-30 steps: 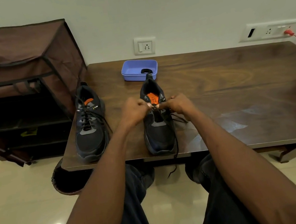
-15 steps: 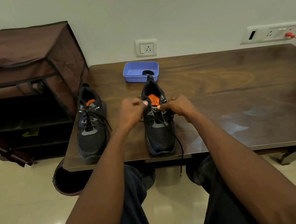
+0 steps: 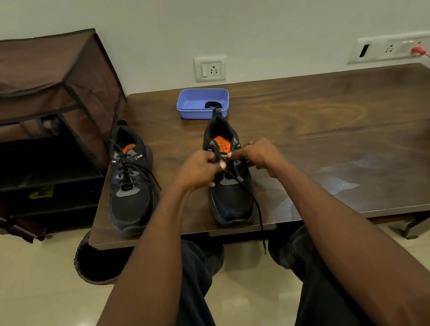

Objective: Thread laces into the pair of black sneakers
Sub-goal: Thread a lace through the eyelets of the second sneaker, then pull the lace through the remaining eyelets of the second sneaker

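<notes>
I sit at my dark wooden table (image 3: 314, 124) against a pale wall (image 3: 268, 7), brown fabric shoe rack (image 3: 29, 102) left, glossy cream tiled floor (image 3: 35, 318) below.

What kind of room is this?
Probably a room in a home: a fabric shoe rack stands beside a wooden table, with wall sockets and a tiled floor.

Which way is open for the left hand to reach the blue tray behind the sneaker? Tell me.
Probably yes, once it lets go. The left hand pinches the lace at the right sneaker; bare table lies between both sneakers, leading to the blue tray.
</notes>
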`<state>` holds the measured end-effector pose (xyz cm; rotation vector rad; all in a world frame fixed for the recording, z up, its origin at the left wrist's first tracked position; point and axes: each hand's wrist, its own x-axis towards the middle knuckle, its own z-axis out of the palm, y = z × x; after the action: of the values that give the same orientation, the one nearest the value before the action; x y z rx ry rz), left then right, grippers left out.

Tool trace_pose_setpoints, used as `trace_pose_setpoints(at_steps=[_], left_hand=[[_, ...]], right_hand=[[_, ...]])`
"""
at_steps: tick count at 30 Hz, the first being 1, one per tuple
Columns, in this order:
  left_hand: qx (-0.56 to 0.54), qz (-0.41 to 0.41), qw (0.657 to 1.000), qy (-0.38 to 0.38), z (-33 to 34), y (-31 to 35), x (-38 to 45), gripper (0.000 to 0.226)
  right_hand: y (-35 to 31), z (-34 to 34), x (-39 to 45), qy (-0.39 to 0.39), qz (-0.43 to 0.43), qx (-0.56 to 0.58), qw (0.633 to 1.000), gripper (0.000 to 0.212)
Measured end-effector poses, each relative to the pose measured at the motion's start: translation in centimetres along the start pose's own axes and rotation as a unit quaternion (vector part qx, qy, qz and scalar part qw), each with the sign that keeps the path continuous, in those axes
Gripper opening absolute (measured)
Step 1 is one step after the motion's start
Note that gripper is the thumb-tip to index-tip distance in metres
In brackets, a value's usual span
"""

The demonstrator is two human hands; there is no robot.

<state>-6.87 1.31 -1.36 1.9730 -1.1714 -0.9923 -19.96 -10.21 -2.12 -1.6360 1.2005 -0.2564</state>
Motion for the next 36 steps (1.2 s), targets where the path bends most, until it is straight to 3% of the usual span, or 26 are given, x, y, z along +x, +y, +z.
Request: trace_pose_setpoints(at_steps=[3, 6, 9, 11, 14, 17, 20, 23, 25, 31, 36], left_hand=[[-0.2, -0.045, 0.967, 0.153, -1.4, -0.9, 0.0, 0.011], [-0.25, -0.066, 0.915, 0.308, -2.0, -1.5, 0.0, 0.017], [-0.33, -0.085, 0.841, 0.421, -3.0, -1.8, -0.1, 0.026], [-0.281, -0.096, 0.842, 0.451, -3.3, -1.9, -0.2, 0.021], [-0.212, -0.091, 0.872, 0.432, -3.0, -2.2, -0.4, 0.014], [-0.266, -0.078, 0.911, 0.305, -2.4, -1.9, -0.2, 0.015], [-0.286, -0.072, 0.931, 0.214, -2.1, -0.9, -0.4, 0.007], [-0.324, -0.061, 0.927, 0.181, -2.6, -0.2, -0.9, 0.005], [-0.348, -0.059, 0.919, 0.174, -3.1, -0.3, -1.2, 0.011], [-0.385, -0.035, 0.897, 0.216, -4.6, -1.8, -2.5, 0.024], [-0.313, -0.04, 0.919, 0.236, -6.8, -2.9, -5.8, 0.015]], right_hand=[[0.0, 0.0, 0.0, -0.005, 0.006, 0.003, 1.0, 0.039], [-0.3, 0.1, -0.1, -0.006, 0.009, 0.009, 1.0, 0.031], [-0.4, 0.3, -0.1, 0.004, 0.007, 0.014, 1.0, 0.022], [-0.2, 0.4, 0.1, 0.01, -0.001, 0.006, 1.0, 0.023], [0.1, 1.0, 0.4, 0.002, -0.017, -0.021, 1.0, 0.027], [-0.1, 1.5, 0.0, 0.033, -0.037, -0.076, 0.996, 0.024], [-1.0, 1.9, -0.5, 0.084, -0.134, -0.091, 0.983, 0.034], [-1.7, 2.3, -1.2, 0.019, -0.177, -0.123, 0.976, 0.036], [-1.7, 2.8, -1.5, -0.011, -0.162, -0.176, 0.971, 0.03], [-1.7, 4.3, -1.3, 0.054, -0.06, -0.247, 0.966, 0.025], [-5.5, 5.6, -3.9, 0.029, -0.146, -0.199, 0.969, 0.018]])
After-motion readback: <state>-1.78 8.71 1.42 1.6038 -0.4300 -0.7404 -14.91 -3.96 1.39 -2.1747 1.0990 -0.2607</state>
